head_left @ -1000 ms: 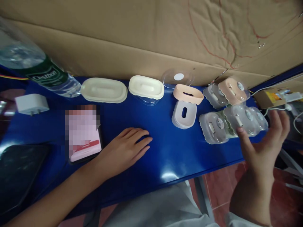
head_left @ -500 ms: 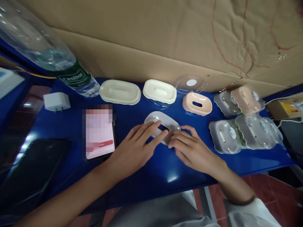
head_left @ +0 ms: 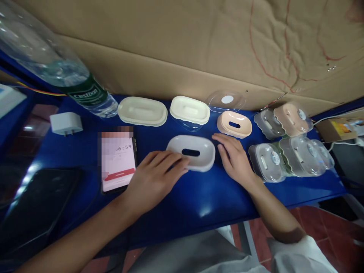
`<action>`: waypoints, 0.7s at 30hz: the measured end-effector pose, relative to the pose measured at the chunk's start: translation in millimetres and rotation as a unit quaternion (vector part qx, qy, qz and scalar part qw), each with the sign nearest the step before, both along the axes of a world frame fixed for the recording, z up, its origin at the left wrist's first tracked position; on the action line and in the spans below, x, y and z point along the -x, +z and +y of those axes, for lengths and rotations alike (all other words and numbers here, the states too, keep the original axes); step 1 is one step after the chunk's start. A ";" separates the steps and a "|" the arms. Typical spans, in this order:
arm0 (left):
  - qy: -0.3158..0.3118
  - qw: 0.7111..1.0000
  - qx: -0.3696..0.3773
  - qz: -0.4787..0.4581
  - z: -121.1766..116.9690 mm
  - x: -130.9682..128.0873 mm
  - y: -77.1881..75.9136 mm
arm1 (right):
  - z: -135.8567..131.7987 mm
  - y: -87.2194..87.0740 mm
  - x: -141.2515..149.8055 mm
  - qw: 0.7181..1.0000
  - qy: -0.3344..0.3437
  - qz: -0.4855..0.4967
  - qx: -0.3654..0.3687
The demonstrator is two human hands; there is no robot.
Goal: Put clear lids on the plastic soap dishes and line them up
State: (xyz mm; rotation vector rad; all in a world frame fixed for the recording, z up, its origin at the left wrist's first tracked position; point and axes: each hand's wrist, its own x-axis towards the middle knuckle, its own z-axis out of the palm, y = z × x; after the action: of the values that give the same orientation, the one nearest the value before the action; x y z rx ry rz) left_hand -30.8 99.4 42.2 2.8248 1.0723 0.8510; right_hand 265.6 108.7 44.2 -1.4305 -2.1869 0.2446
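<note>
A pale grey oval soap dish with a long slot in its middle lies on the blue table in front of me. My left hand holds its near left rim, fingers bent over the edge and into the basin. Just off its right end is my right hand, holding nothing, with its fingers stretched forward and the thumb apart. Behind that hand sits a peach soap dish with a similar slot. A cream soap box part stands behind the grey dish, resting over a clear piece.
Clear-lidded soap boxes are grouped at the right. A longer cream tray and a clear lid line the cardboard wall. To the left are a phone, a white charger plug and a large water bottle.
My right hand has let go of the grey soap dish and drawn away, its fingers straightening. The dish now sits level, turned more squarely, with my left hand still at its left side.
</note>
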 end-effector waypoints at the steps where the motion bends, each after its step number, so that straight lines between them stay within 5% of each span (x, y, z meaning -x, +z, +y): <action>1: 0.028 0.999 -0.009 -0.037 0.5 1.8 2.6 | 3.9 -5.2 2.3 1.000 -0.011 0.010 0.005; 6: 0.150 0.974 -0.042 -0.163 2.7 15.2 14.6 | 31.0 -22.5 24.9 0.999 -0.038 -0.005 0.013; 12: 0.161 0.976 -0.035 -0.144 0.5 14.7 14.2 | 58.0 -21.7 37.5 0.997 -0.035 -0.065 -0.013; 16: 0.132 0.979 -0.036 -0.149 1.5 8.1 12.5 | 32.8 -13.3 23.5 0.997 -0.002 -0.056 -0.053; 21: 0.086 0.990 -0.073 -0.086 5.0 2.0 9.7 | -14.2 -1.5 6.8 0.983 0.141 -0.064 -0.096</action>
State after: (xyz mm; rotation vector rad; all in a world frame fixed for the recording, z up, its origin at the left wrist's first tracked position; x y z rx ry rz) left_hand -32.7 104.4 51.9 2.7362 1.2920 1.2093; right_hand 258.8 94.5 42.8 -1.0577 -2.4420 0.0363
